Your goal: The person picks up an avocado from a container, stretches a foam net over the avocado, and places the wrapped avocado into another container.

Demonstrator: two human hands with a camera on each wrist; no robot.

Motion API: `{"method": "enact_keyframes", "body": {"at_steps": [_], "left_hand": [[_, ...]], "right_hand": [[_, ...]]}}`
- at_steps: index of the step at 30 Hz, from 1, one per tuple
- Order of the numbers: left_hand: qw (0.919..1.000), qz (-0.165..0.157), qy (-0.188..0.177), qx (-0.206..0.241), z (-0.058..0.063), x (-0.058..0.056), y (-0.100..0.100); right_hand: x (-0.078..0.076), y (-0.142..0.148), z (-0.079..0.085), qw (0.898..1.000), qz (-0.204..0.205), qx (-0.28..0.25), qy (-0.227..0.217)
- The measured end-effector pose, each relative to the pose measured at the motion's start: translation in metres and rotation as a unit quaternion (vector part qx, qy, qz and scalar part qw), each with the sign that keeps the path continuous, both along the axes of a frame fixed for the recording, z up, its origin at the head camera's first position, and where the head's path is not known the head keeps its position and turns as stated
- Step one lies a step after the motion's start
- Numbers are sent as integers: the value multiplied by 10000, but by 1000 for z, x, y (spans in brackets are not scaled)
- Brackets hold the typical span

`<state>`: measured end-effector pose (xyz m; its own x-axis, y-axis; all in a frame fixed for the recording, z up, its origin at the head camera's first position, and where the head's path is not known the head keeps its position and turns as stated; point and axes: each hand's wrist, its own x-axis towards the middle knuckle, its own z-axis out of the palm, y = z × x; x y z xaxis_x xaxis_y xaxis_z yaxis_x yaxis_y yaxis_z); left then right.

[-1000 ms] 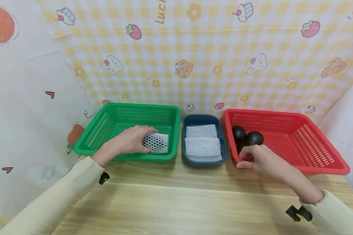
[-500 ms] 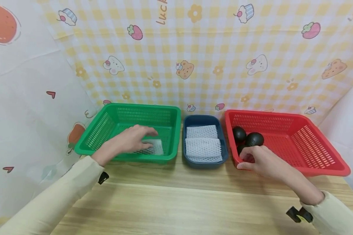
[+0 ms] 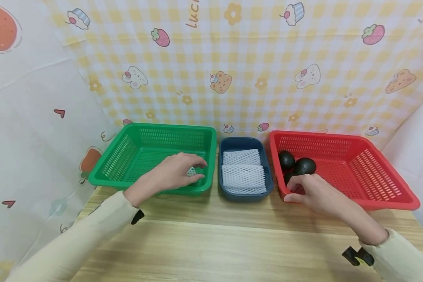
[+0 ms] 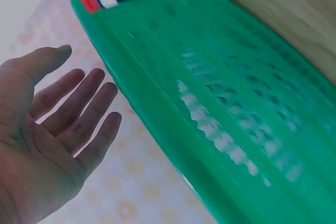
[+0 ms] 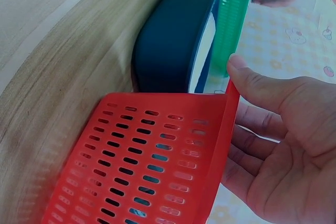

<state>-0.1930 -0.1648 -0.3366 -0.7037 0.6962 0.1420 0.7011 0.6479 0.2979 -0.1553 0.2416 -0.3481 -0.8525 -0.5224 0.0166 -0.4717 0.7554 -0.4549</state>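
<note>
My left hand (image 3: 178, 170) hovers over the front right of a green basket (image 3: 127, 183), fingers spread and palm bare in the left wrist view. Below it, a bit of a white foam net sleeve (image 3: 191, 171) shows between thumb and fingers; the rest is hidden. My right hand (image 3: 313, 192) grips the front left corner of a red basket (image 3: 377, 203). In the right wrist view its thumb lies on the rim, with the fingers bent inside the wall. Near those fingers lie several dark egg-shaped fruits (image 3: 304, 166) resembling avocados, one partly covered by the hand.
Between the baskets stands a dark blue tray (image 3: 246, 198) holding white foam net sleeves (image 3: 243, 177). All three containers sit at the back of a wooden table (image 3: 218, 243), against a patterned cloth (image 3: 246, 109).
My left hand let go of the net sleeve, which dropped into the green basket. That hand then shifted right toward the basket's right wall. The right hand stayed put.
</note>
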Motion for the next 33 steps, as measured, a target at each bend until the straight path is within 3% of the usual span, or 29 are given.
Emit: {"method": "enact_keyframes", "body": {"at_steps": [6, 12, 18, 24, 33], "left_hand": [[9994, -297, 134, -127, -2, 6, 36], [9977, -513, -243, -382, -7, 10, 71], [9926, -538, -497, -971, -15, 13, 99], [9902, -367, -565, -1220, -27, 16, 113], [9926, -209, -283, -1163, -36, 19, 118]], "right_hand": [[0, -1, 0, 10000, 15, 27, 54], [0, -2, -1, 10000, 15, 42, 60], [0, -2, 0, 10000, 3, 53, 46], [0, -2, 1, 10000, -22, 69, -4], [0, -3, 3, 9999, 5, 86, -62]]}}
